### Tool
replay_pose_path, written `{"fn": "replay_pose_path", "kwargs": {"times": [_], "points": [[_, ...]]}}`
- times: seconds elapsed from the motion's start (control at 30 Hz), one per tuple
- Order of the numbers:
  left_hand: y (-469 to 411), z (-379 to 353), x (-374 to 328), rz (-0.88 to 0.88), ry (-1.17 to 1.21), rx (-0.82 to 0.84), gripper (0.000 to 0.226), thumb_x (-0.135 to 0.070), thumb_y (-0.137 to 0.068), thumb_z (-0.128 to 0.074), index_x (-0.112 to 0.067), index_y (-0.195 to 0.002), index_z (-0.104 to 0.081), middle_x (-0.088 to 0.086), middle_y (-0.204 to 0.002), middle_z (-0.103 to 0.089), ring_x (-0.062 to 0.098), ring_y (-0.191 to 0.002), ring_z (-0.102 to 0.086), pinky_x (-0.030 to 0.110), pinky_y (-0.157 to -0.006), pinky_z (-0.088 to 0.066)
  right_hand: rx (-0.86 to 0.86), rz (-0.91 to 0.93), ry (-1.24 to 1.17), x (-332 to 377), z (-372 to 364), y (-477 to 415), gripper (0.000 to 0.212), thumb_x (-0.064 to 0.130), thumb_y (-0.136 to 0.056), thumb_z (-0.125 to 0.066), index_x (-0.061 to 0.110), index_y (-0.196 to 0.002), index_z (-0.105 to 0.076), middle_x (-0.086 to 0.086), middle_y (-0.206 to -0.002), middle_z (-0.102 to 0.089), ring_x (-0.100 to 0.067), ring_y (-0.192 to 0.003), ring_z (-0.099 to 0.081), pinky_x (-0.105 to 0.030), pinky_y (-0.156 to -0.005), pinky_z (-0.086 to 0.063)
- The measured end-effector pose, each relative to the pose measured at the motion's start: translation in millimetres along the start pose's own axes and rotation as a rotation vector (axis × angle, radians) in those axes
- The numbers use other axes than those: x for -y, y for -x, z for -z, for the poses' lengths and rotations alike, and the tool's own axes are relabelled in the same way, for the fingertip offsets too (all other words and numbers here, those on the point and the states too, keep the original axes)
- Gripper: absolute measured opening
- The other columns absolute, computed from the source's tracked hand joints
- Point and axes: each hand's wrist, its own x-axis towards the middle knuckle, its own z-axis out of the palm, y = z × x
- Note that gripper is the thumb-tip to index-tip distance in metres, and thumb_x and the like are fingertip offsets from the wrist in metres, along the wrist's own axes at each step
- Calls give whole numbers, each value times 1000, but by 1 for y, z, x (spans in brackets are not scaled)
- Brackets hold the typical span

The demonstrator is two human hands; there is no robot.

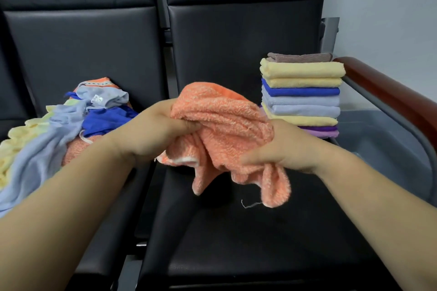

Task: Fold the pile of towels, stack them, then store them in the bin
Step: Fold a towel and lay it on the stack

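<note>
In the head view you face two black padded seats, the left seat point(82, 42) and the right seat point(236, 231). At the far right of the right seat, just beside the brown armrest point(390, 92), stands the stack point(301, 92) of folded towels. I count nine layers: one brown on top, three yellow, one dark blue, two pale blue, two purple at the bottom. Your right hand point(283, 149) covers its lower left corner.

On the left seat lies the pile point(71, 120) of unfolded towels, with yellow, pale blue, dark blue and orange mixed. Their number I cannot tell, and the left edge cuts the pile off.

Between pile and stack, above the right seat, you hold one crumpled orange towel point(224, 125). Your left hand point(151, 130) has thumb and fingers closed on its upper left part. Your right hand grips its right side, with the fingers hidden behind the cloth. One loose thread point(250, 204) hangs from the lower hem.
</note>
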Motion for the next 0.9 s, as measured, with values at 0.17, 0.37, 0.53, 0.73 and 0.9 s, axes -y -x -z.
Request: {"fn": "replay_pose_path", "kwargs": {"times": [0.17,0.37,0.53,0.73,0.9], "points": [[-2,-15,1,23,74,31,33,-3,-84,-75,-6,-116,-70,16,-115,-74,30,-110,-71,41,-94,-57,-71,-154,458,-1,-9,-3,18,25,-77,-88,21,-78,-71,10,-72,-74,-6,-67,-69,-24,-66,-52],[-1,-9,0,106,-871,137,36,-37,-55,-82,-26,-87,-70,-14,-83,-74,1,-78,-69,25,-76,-54,-279,-123,383,-14,4,-8,24,31,-84,-77,11,-97,-75,-5,-95,-77,-25,-95,-71,-51,-91,-59],[-3,2,8,149,-545,-44,23,-25,-77,-84,-13,-95,-77,2,-89,-78,7,-84,-71,30,-79,-60,-263,20,51,-10,2,-9,27,21,-87,-80,24,-114,-76,3,-109,-79,-15,-104,-74,-48,-98,-58],[-2,-9,0,113,282,-132,34,0,-80,-72,1,-113,-66,13,-100,-77,25,-91,-76,28,-67,-60,-11,-69,210,-4,-7,-3,55,26,-72,-96,31,-120,-71,10,-113,-77,-7,-105,-73,-34,-96,-58],[4,-11,-8,134,-26,161,43,-3,-72,-80,-7,-114,-70,10,-110,-76,24,-104,-73,29,-83,-59,-81,-190,556,-16,-19,-10,21,24,-77,-82,12,-75,-65,-4,-73,-71,-16,-66,-65,-49,-71,-57]]}}
